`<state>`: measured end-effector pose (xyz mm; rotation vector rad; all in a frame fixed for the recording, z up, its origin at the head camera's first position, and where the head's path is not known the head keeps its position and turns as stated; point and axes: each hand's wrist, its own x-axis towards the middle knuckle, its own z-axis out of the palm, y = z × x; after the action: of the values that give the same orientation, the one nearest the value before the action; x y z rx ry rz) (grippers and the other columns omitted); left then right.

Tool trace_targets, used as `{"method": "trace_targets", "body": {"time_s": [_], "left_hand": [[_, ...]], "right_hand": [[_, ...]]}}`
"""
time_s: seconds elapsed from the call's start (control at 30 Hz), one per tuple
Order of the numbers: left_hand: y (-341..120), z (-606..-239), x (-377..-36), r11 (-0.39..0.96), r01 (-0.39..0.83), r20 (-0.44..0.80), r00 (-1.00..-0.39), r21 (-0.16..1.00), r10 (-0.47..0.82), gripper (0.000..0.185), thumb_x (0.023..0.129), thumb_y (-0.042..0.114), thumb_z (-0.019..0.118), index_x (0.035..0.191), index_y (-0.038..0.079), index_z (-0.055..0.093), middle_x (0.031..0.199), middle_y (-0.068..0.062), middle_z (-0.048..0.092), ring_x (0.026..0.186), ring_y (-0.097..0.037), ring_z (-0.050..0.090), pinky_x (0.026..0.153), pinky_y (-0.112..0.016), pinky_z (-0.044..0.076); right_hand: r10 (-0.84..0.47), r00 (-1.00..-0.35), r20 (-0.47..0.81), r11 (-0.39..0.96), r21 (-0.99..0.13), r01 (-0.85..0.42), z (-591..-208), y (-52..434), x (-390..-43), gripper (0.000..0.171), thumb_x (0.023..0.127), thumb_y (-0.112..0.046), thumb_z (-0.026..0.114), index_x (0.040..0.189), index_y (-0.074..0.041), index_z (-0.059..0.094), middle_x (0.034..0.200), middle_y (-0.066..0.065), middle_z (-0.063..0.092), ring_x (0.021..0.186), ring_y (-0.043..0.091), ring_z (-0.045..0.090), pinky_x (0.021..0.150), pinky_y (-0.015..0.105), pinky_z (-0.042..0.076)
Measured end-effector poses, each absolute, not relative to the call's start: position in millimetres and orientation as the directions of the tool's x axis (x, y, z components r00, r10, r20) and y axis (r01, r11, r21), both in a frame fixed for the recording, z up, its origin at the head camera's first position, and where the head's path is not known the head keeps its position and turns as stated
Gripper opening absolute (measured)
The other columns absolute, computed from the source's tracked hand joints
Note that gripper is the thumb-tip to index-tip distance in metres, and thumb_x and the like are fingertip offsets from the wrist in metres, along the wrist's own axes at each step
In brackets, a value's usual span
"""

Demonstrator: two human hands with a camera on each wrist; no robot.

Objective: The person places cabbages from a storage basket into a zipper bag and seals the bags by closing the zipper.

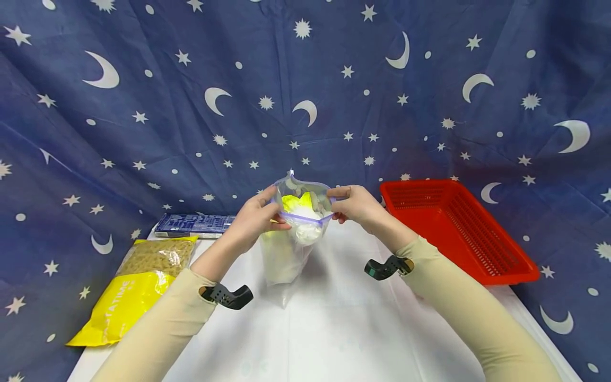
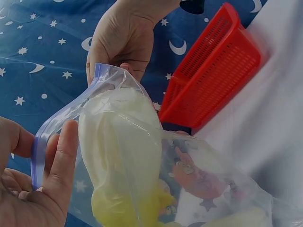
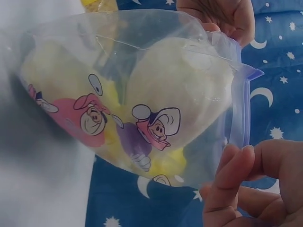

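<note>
Clear plastic zip bag with purple zip strip: center of the head frame, roughly upright, mouth held open between both hands. Can't tell if its bottom rests on the white cloth-covered surface.

Left hand pinches the left side of the rim, thumb and fingers on either side of the film. Right hand pinches the right side of the rim between thumb and fingers.

Inside the bag: pale white-and-yellow leafy-looking pieces, at least two per the right wrist view. Cartoon figures in pink and purple printed on the film.

Lower left of the head frame: yellow-and-clear plastic pasta bag, lying flat. Just behind it, flat blue rectangular box, left of center. Right side: red perforated plastic basket, well apart from the zip bag.

Backdrop: dark blue cloth with white moons and stars. Beige sleeves on both arms, black wrist mounts strapped over them.
</note>
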<state>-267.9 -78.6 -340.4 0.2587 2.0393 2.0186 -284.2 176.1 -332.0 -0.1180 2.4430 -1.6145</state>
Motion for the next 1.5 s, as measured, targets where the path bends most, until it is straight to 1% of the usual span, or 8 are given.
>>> {"method": "trace_targets", "body": {"time_s": [0.23,0.7,0.9,1.07,1.17,1.37,1.43,1.5], "left_hand": [[-78.8,-333.5,-269.2,-0.023,-0.069,-0.059,-0.955,0.997,0.290,0.075,0.096,0.000,0.046,0.164,0.005,0.014,0.139,-0.032,0.037,0.079,-0.017,0.062,0.082,-0.034,0.062],[-76.0,-318.5,-271.4,-0.013,-0.088,-0.081,-0.960,0.996,0.268,0.073,0.098,0.004,0.048,0.164,0.005,0.016,0.123,-0.021,0.046,0.074,-0.016,0.061,0.081,-0.032,0.062],[-72.3,-312.2,-271.9,-0.013,-0.096,-0.090,-0.962,0.995,0.256,0.074,0.100,0.006,0.051,0.164,0.005,0.015,0.125,-0.021,0.047,0.078,-0.016,0.062,0.082,-0.031,0.061],[-69.5,-309.6,-272.0,-0.020,-0.120,-0.111,-0.963,0.993,0.244,0.074,0.101,0.007,0.052,0.164,0.006,0.013,0.129,-0.022,0.048,0.084,-0.017,0.061,0.083,-0.030,0.061],[-68.3,-308.9,-272.0,-0.050,-0.128,-0.112,-0.963,0.991,0.245,0.075,0.102,0.007,0.053,0.164,0.006,0.012,0.138,-0.022,0.044,0.088,-0.018,0.058,0.084,-0.030,0.061],[-66.8,-309.7,-270.6,-0.120,-0.127,-0.092,-0.961,0.985,0.259,0.076,0.102,0.006,0.053,0.164,0.003,0.008,0.164,-0.015,0.022,0.090,-0.017,0.056,0.087,-0.031,0.060],[-66.2,-311.6,-270.4,-0.135,-0.128,-0.090,-0.962,0.983,0.258,0.075,0.102,0.005,0.052,0.163,0.003,0.008,0.163,-0.016,0.023,0.090,-0.017,0.056,0.088,-0.031,0.060],[-65.1,-314.6,-270.4,-0.145,-0.135,-0.096,-0.963,0.980,0.251,0.075,0.102,0.004,0.051,0.163,0.003,0.008,0.157,-0.018,0.030,0.089,-0.017,0.056,0.087,-0.031,0.060]], "right_hand": [[-0.185,-0.972,-0.143,0.392,-0.918,0.060,-323.9,173.8,-287.9,0.053,0.091,0.001,0.062,0.144,0.003,0.056,0.126,0.023,0.065,0.070,0.020,0.061,0.066,0.025,0.058],[-0.206,-0.963,-0.176,0.402,-0.912,0.081,-301.7,174.7,-292.3,0.054,0.091,-0.002,0.067,0.145,0.001,0.056,0.116,0.025,0.066,0.074,0.023,0.062,0.069,0.027,0.059],[-0.233,-0.955,-0.186,0.415,-0.907,0.076,-291.0,173.9,-294.3,0.056,0.091,-0.001,0.064,0.147,0.002,0.053,0.127,0.025,0.062,0.076,0.023,0.059,0.071,0.028,0.057],[-0.237,-0.949,-0.209,0.408,-0.908,0.098,-286.0,173.0,-296.2,0.058,0.091,0.001,0.065,0.147,0.002,0.052,0.126,0.026,0.061,0.073,0.022,0.057,0.068,0.025,0.055],[-0.239,-0.945,-0.224,0.398,-0.910,0.115,-284.5,174.5,-298.4,0.057,0.090,0.001,0.065,0.146,0.002,0.053,0.118,0.026,0.062,0.072,0.020,0.057,0.067,0.024,0.056],[-0.260,-0.940,-0.222,0.351,-0.928,0.122,-284.2,178.2,-300.9,0.056,0.092,0.002,0.061,0.147,0.003,0.052,0.091,0.016,0.064,0.067,0.017,0.057,0.067,0.024,0.056],[-0.257,-0.941,-0.220,0.343,-0.931,0.123,-285.9,177.8,-299.7,0.056,0.093,0.001,0.061,0.148,0.003,0.050,0.095,0.017,0.064,0.067,0.017,0.057,0.067,0.024,0.056],[-0.250,-0.941,-0.228,0.354,-0.926,0.130,-289.1,176.5,-297.4,0.058,0.093,-0.002,0.063,0.150,0.003,0.048,0.109,0.021,0.065,0.069,0.018,0.059,0.067,0.025,0.057]]}}
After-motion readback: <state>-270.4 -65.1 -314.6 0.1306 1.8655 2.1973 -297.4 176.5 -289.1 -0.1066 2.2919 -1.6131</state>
